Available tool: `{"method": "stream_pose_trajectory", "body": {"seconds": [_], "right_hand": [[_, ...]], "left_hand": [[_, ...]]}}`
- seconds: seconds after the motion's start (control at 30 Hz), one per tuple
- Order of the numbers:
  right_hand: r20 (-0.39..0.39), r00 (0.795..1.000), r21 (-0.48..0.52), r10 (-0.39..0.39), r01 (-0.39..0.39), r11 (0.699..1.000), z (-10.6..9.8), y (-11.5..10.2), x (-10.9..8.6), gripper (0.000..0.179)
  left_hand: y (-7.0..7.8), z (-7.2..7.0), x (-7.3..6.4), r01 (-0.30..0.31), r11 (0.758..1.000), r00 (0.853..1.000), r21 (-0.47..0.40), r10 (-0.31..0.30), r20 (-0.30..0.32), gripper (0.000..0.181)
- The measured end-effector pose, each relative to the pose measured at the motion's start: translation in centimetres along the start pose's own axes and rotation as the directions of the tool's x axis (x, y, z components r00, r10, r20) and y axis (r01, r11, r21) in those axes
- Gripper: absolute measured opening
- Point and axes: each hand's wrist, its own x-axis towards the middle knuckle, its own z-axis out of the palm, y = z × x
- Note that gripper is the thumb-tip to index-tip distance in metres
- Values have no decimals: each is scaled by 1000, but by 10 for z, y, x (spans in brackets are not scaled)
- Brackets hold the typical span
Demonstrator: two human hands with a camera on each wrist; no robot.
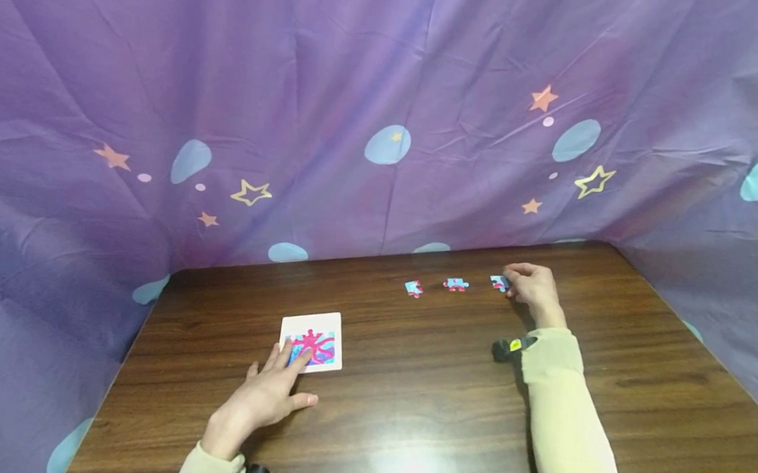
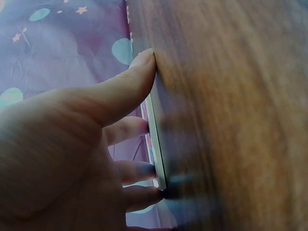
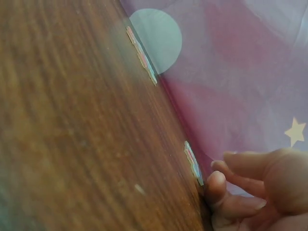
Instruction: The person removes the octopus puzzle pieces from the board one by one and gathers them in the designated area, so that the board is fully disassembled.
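Observation:
In the head view my left hand [image 1: 264, 394] lies palm down with its fingers spread. Its fingertips rest on the lower left of a white-bordered jigsaw puzzle board [image 1: 312, 321] that shows a pink and blue picture. The left wrist view has this hand [image 2: 62, 144] from the thumb side, along the thin board edge [image 2: 155, 139]. At the far right, my right hand [image 1: 534, 289] pinches the right end of a blue and pink puzzle piece [image 1: 498, 282], which lies flat on the table. In the right wrist view, curled fingers [image 3: 216, 182] meet that piece's end [image 3: 193, 162].
Two more puzzle pieces lie left of the right hand, a middle piece [image 1: 456, 284] and a left piece [image 1: 414, 288]. The brown wooden table [image 1: 423, 394] ends at a purple patterned cloth [image 1: 333, 121] hanging behind and at both sides.

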Motion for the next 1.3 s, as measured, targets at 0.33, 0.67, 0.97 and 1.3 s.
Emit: {"method": "stream_pose_trajectory", "body": {"seconds": [0.33,0.67,0.97,1.3], "right_hand": [[2,1000,42,-12,12,999,-3,-9,-8,42],[41,998,72,-57,54,996,-5,-25,-32,46],[78,983,35,-164,162,986,18,-54,-47,38],[236,902,-153,-361,401,903,72,-76,-63,27]], "left_hand": [[0,-1,0,-1,1000,1000,-19,1,10,78],[0,0,0,-14,1000,1000,-22,14,-24,75],[-2,-3,-1,4,1000,999,-28,-6,-53,77],[-3,-2,0,21,1000,999,-3,-21,-43,80]]}}
